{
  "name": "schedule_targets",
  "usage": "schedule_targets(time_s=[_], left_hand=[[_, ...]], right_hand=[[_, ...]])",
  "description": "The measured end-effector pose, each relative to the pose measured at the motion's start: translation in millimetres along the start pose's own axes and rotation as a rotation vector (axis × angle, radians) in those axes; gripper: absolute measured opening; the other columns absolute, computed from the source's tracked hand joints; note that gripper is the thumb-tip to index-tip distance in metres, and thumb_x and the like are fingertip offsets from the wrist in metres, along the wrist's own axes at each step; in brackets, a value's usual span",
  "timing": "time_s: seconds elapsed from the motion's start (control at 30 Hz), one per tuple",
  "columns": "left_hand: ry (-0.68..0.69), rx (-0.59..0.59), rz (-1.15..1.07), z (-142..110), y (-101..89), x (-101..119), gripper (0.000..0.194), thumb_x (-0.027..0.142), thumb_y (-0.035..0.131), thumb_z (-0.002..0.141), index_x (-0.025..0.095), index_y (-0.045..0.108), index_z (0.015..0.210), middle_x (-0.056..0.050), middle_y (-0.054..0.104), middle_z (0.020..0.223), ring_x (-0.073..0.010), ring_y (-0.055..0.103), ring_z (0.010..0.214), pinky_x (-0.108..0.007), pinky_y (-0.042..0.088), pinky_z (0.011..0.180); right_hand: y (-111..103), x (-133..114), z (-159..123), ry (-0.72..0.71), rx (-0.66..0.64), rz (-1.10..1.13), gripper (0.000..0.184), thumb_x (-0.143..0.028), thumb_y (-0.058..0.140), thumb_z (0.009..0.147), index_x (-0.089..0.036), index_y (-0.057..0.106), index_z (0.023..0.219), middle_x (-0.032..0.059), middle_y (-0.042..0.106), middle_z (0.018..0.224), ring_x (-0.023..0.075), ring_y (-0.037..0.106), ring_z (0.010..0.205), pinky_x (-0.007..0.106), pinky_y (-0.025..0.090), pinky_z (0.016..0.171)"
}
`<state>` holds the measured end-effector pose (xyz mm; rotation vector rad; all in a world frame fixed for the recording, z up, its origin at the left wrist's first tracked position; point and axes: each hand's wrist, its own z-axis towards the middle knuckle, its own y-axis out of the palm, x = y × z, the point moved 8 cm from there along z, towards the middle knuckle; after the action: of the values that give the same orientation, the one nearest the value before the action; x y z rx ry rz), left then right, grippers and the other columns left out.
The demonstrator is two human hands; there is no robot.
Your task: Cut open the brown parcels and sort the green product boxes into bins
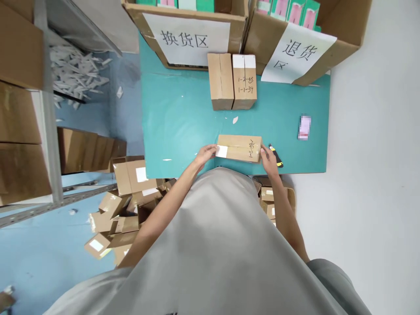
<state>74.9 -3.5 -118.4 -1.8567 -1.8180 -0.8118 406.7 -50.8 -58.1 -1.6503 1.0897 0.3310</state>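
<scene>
A small cardboard box (241, 146) with handwriting and a white label lies sideways near the table's front edge. My left hand (206, 154) grips its left end at the label, fingers closed against the cardboard. At the other end my right hand (269, 161) holds the right side with thumb and fingers. Just beside that hand lies a black and yellow utility knife (276, 156). Two more cardboard boxes, a plain one (221, 83) and one with handwritten numbers (244, 83), stand side by side farther back.
Two large open cartons, a left one (190, 61) and a right one (348, 48), carry paper signs and hold green and pink packages. A pixelated pinkish object (304, 127) lies on the green table (177, 113). Discarded boxes (127, 227) pile up on the floor, beside a shelf (49, 109).
</scene>
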Motion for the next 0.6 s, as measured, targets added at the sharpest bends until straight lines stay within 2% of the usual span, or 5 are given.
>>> schedule_targets(time_s=[0.13, 0.27, 0.43, 0.5, 0.6], left_hand=[[0.165, 0.22, 0.085, -18.5, -50.7, 12.5, 0.029, 0.034, 0.075, 0.093, 0.017, 0.082, 0.114, -0.012, 0.086, 0.131, -0.0275, 0.077, 0.127, -0.038, 0.06, 0.114], [0.157, 0.344, 0.209, -37.5, -88.3, -0.1, 0.029, 0.026, 0.07, 0.093, 0.014, 0.08, 0.118, -0.017, 0.083, 0.138, -0.0302, 0.078, 0.13, -0.043, 0.057, 0.121], [0.114, 0.38, 0.171, -46.1, -87.7, -16.6, 0.027, 0.026, 0.072, 0.095, 0.017, 0.072, 0.121, -0.017, 0.079, 0.144, -0.0286, 0.08, 0.123, -0.043, 0.068, 0.104], [0.086, 0.401, 0.138, -45.5, -84.2, -20.0, 0.025, 0.025, 0.074, 0.095, 0.018, 0.067, 0.117, -0.017, 0.078, 0.139, -0.0272, 0.081, 0.118, -0.041, 0.069, 0.097], [0.021, 0.444, 0.19, -43.4, -85.5, -23.4, 0.02, 0.031, 0.077, 0.095, 0.021, 0.063, 0.104, -0.011, 0.08, 0.116, -0.0279, 0.084, 0.107, -0.041, 0.067, 0.099]], right_hand=[[56.5, -0.1, -1.2, 0.122, -0.145, 0.304, 0.082, -0.076, 0.06, 0.104, -0.014, 0.073, 0.155, 0.02, 0.072, 0.161, 0.0329, 0.074, 0.142, 0.051, 0.066, 0.114], [102.3, -15.6, -0.6, 0.147, -0.165, 0.338, 0.063, -0.058, 0.072, 0.099, -0.01, 0.08, 0.139, 0.0217, 0.081, 0.145, 0.0302, 0.079, 0.132, 0.048, 0.065, 0.114], [112.2, -25.5, 1.3, 0.136, -0.094, 0.216, 0.043, -0.044, 0.067, 0.1, -0.011, 0.084, 0.121, 0.0218, 0.086, 0.132, 0.0279, 0.082, 0.123, 0.041, 0.063, 0.111], [112.1, -25.1, 0.5, 0.154, -0.091, 0.152, 0.046, -0.051, 0.064, 0.102, -0.011, 0.085, 0.11, 0.021, 0.088, 0.121, 0.0285, 0.083, 0.115, 0.038, 0.064, 0.101], [113.0, -25.2, -0.6, 0.176, -0.102, 0.041, 0.058, -0.066, 0.058, 0.104, -0.015, 0.084, 0.093, 0.0178, 0.088, 0.102, 0.0292, 0.083, 0.101, 0.032, 0.061, 0.084]])
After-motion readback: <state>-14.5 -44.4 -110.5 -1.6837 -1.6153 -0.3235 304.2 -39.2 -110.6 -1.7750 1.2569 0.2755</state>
